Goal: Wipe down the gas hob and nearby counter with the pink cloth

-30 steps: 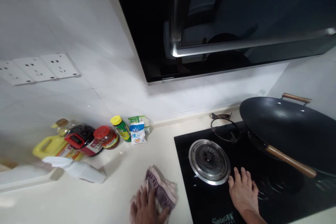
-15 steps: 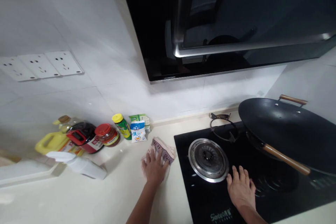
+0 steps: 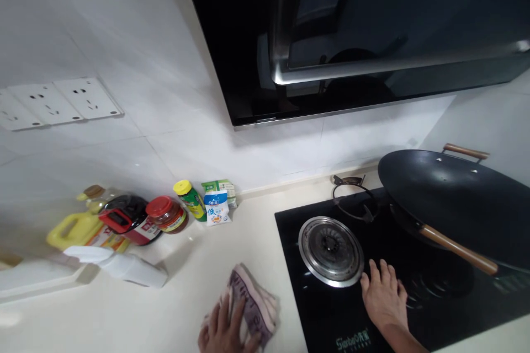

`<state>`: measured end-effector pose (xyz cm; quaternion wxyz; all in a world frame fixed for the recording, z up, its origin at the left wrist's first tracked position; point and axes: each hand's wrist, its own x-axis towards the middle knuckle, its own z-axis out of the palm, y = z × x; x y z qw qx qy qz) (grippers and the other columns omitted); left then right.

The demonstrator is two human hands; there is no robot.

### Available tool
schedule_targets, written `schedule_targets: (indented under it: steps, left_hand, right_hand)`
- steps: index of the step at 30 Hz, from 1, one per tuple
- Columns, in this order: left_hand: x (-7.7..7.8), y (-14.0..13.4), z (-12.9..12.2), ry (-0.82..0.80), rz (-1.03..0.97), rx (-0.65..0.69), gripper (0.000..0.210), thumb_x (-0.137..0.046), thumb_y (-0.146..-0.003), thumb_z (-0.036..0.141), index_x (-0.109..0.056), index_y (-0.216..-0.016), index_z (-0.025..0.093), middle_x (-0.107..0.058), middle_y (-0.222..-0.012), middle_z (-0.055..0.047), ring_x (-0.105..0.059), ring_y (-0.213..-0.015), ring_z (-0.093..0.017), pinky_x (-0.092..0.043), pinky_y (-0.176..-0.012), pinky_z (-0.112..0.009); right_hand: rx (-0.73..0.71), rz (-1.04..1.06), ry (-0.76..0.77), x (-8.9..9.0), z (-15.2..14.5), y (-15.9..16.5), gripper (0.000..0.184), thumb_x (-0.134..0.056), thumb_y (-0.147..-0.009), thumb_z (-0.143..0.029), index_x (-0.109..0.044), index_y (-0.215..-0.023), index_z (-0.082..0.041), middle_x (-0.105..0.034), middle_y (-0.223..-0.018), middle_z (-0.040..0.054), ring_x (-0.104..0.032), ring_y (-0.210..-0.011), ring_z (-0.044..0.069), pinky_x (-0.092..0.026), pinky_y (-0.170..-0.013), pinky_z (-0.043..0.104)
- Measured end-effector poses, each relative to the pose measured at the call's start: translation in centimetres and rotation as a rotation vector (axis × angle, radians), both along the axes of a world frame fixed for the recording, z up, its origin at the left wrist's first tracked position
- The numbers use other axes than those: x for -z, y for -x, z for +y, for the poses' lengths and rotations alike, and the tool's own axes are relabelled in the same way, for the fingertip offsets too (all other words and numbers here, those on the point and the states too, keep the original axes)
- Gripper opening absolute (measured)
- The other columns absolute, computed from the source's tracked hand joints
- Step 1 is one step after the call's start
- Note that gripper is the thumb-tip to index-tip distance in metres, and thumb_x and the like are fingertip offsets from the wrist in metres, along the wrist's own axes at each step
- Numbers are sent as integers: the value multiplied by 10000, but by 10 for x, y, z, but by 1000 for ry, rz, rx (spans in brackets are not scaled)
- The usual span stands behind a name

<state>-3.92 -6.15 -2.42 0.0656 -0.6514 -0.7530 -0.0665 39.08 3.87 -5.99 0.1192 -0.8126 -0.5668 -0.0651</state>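
My left hand (image 3: 227,328) presses a folded pink-and-purple cloth (image 3: 253,311) against the pale countertop (image 3: 186,309), its fingers curved over the cloth's near left part. The cloth's far edge pokes out beyond the fingertips, close to the cooktop's left side. On the black glass cooktop (image 3: 314,309) rests my right hand (image 3: 385,298), open and empty, palm down with fingers apart. Its fingertips lie just right of the round metal burner (image 3: 330,252).
A large black wok (image 3: 451,193) with wooden handles sits on the right burner. A loose pan support (image 3: 355,202) lies behind. Along the wall stand seasoning packets (image 3: 217,207), a yellow-capped shaker (image 3: 190,199), a red-lidded jar (image 3: 167,214), bottles and a white spray bottle (image 3: 124,267). The range hood (image 3: 351,38) hangs overhead.
My left hand has drawn the cloth toward me and slightly left across the countertop. My right hand stays at nearly the same place on the cooktop. The view has shifted slightly.
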Motion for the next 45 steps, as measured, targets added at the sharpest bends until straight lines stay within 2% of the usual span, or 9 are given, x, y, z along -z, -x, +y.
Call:
schedule_targets:
  steps: [5,8,11,17,24,31,36,41,45]
  left_hand:
    - [-43,25,74,98,-3,-252,653,-522,-918,602,-495,-1516,341,-415,-1661,-121,-405,-1482,-368,-337,-1156,-621]
    - [-55,23,100,123,4,-340,681,-463,-941,626,-457,-1543,306,-372,-1679,-149,-377,-1501,-390,-324,-1159,-631]
    - [-53,-1,106,137,0,-336,699,-465,-942,626,-446,-1556,294,-368,-1678,-170,-354,-1513,-434,-306,-1164,-643]
    - [-29,-85,99,53,-84,33,660,-570,-904,602,-505,-1514,361,-404,-1672,-111,-333,-1521,-437,-254,-1203,-668]
    - [-30,-134,123,-64,-191,44,549,-544,-950,511,-578,-1464,324,-518,-1580,-152,-425,-1453,-438,-325,-1151,-669]
    - [-4,-142,54,-213,-130,341,579,-629,-881,565,-554,-1448,476,-510,-1599,-35,-425,-1451,-381,-296,-1172,-590]
    - [18,-162,4,-424,-151,535,682,-649,-765,734,-601,-1399,486,-526,-1584,-56,-412,-1466,-419,-324,-1111,-604]
    - [33,-176,0,-561,-125,728,622,-700,-733,753,-623,-1320,563,-621,-1494,0,-454,-1461,-374,-277,-1168,-591]
    - [45,-176,3,-648,-110,750,402,-778,-754,617,-679,-1144,627,-683,-1404,64,-503,-1427,-324,-231,-1213,-590]
  right_hand:
    - [-8,-4,-9,1,0,-1,667,-226,-1000,-417,-532,-1482,-73,-395,-1606,230,-279,-1539,361,-261,-1207,569]
    - [-9,1,-4,0,0,-1,670,-226,-998,-417,-533,-1481,-69,-396,-1606,231,-278,-1538,364,-261,-1207,570]
    - [-2,5,-5,-2,-1,0,674,-218,-999,-418,-528,-1485,-70,-401,-1604,226,-270,-1540,362,-259,-1208,565]
    - [0,3,-17,-5,0,3,668,-213,-1006,-402,-535,-1475,-53,-393,-1604,232,-266,-1538,364,-233,-1219,564]
    - [14,-6,34,-14,0,6,630,-240,-1015,-377,-527,-1486,-74,-397,-1613,218,-261,-1543,359,-235,-1217,554]
    - [14,-16,7,-15,0,7,633,-226,-1022,-374,-536,-1474,-57,-411,-1599,224,-280,-1527,370,-224,-1222,544]
    - [11,-19,0,-12,-1,5,617,-229,-1031,-357,-526,-1482,-59,-402,-1601,226,-283,-1524,367,-217,-1223,550]
    - [6,-21,-6,-10,-1,4,617,-237,-1029,-362,-522,-1484,-56,-402,-1600,224,-272,-1530,360,-213,-1224,545]
    - [6,-6,-1,-12,-1,4,636,-221,-1018,-372,-532,-1476,-60,-401,-1605,222,-276,-1529,361,-226,-1219,549]
